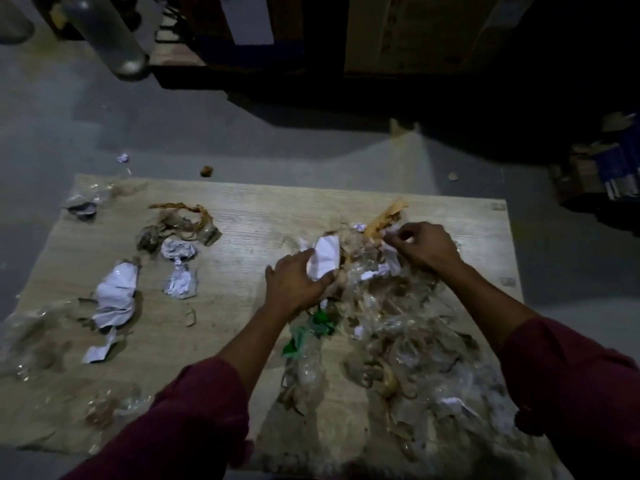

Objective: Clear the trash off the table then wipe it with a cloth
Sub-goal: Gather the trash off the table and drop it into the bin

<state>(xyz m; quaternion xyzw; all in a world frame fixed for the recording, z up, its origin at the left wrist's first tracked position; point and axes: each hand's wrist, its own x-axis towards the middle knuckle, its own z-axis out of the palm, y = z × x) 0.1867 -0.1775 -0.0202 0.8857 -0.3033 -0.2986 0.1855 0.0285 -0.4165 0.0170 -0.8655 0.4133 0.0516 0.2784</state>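
Observation:
A light wooden table is strewn with trash. A big heap of clear plastic wrap, paper scraps and brown strips covers its right half. My left hand is shut on a crumpled white paper at the heap's left edge. My right hand pinches a scrap of paper and plastic at the heap's far side, beside an orange-brown strip. On the left half lie crumpled white papers, a paper ball, brown strips and clear plastic. No cloth is visible.
The table stands on a grey floor with small bits of litter beyond its far edge. Dark furniture and a cardboard box stand behind. A metal cylinder is at the back left, stacked items at the right.

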